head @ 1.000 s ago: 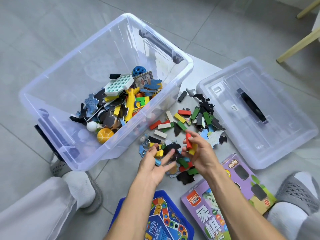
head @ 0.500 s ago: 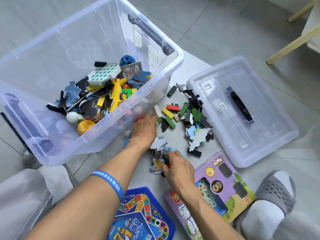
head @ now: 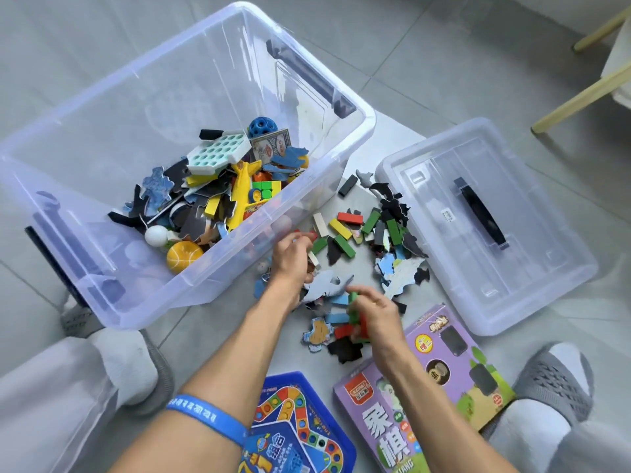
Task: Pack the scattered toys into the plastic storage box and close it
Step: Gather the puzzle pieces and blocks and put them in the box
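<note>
A: Storage box point(head: 102, 138) sits open on the floor point(head: 444, 63), a heap of toys point(head: 225, 186) inside; its lid point(head: 485, 220) lies apart to the right.

B: And the hands?

A: Left hand point(head: 290, 261) is curled over loose blocks point(head: 345, 233) and puzzle pieces point(head: 399, 271) just beside the box wall, gripping some. Right hand point(head: 375, 315) pinches a green and a red block point(head: 356, 315) above the purple game box point(head: 426, 387).

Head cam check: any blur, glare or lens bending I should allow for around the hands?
Head view: left hand and right hand slightly motion-blurred; soft daylight, faint sheen on the clear plastic storage box; wide-angle bowing shows in that rim; scattered wooden blocks stay sharp.
</note>
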Motion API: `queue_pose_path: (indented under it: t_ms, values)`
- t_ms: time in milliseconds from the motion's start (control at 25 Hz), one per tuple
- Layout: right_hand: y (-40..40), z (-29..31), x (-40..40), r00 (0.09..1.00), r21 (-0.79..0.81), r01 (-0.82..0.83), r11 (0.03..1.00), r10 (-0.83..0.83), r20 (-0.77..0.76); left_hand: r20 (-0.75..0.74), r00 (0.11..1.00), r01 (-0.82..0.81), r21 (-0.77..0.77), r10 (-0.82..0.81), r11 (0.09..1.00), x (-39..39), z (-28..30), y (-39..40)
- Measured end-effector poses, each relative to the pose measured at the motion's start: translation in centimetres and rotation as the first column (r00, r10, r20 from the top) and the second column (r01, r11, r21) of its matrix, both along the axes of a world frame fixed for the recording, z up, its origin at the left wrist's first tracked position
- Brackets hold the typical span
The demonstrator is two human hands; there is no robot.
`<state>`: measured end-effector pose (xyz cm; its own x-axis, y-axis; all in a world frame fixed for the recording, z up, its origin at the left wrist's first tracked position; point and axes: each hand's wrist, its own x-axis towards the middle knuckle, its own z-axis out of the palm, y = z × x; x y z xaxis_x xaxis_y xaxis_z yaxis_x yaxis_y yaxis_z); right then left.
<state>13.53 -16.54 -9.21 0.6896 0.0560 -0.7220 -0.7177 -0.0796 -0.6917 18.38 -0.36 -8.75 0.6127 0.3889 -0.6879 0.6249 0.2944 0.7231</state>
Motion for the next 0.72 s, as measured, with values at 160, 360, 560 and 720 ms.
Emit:
queue_pose_path:
  t_ms: [160, 360, 560, 720]
  values:
    - [-3.5, 2.7, 1.0, 0.969, 0.469, 0.221, 0.855, -0.14, -0.202, -0.067, 0.948, -0.282, -0.624, 0.31, 0.729, -3.9, 1.8, 0.4]
    - [-5.3, 2.1, 2.6, 0.937, 0.032, -0.348, 0.937, 0.347, 0.036, -0.063, 0.957, -0.287, -0.36, 0.284, 0.887, -5.2, 0.4, 1.3]
    - [-4.0, -0.6, 0.5, 0.041, -0.778, -0.628, -0.029, 0.997, -0.071, -0.3, 0.728, 0.593, 0.727, -0.616, 0.346, -4.7, -2.7, 3.3]
    - [-3.5, -1.9, -1.4, 0.025, -0.853, -0.518, -0.065, 0.995, -0.092, -0.461, 0.571, 0.693, 0.714, -0.679, 0.097, -2.7, -2.9, 3.3]
